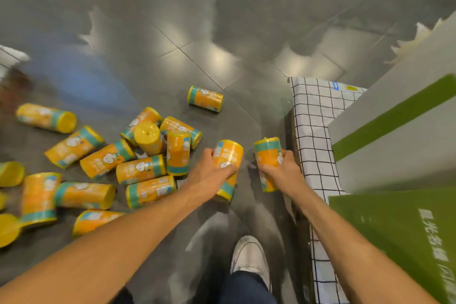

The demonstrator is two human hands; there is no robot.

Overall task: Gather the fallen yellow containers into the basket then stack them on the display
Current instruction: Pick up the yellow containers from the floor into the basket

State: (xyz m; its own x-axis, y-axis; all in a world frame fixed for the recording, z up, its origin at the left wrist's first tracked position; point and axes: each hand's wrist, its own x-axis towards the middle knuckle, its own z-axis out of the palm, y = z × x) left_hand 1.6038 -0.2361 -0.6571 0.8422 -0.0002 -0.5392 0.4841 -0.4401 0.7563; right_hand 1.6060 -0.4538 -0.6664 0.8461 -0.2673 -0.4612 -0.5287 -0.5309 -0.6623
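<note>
While both arms reach down over the grey floor point(172, 7), each hand holds one yellow can. The left hand point(209, 176) is curled round the left can point(229, 155), thumb across its label, a little way left of the checked cloth point(313, 131). The right hand point(283, 170) grips the right can point(267, 153) near its lower end, just left of the cloth's edge. Whether that can touches the cloth cannot be told. Both cans are tilted, and it is unclear whether they rest on the floor.

Further left of the cloth lies the pile point(148, 155) of fallen cans. Most are on their sides, several touching, and one shows its yellow end to the camera. More cans lie scattered toward the far left, blurred. A lone can point(205, 98) lies on its side apart from the pile, left of the cloth's far corner. A white shoe point(249, 256) stands on the floor left of the cloth. Right of the cloth rise grey and green panels point(394, 118).
</note>
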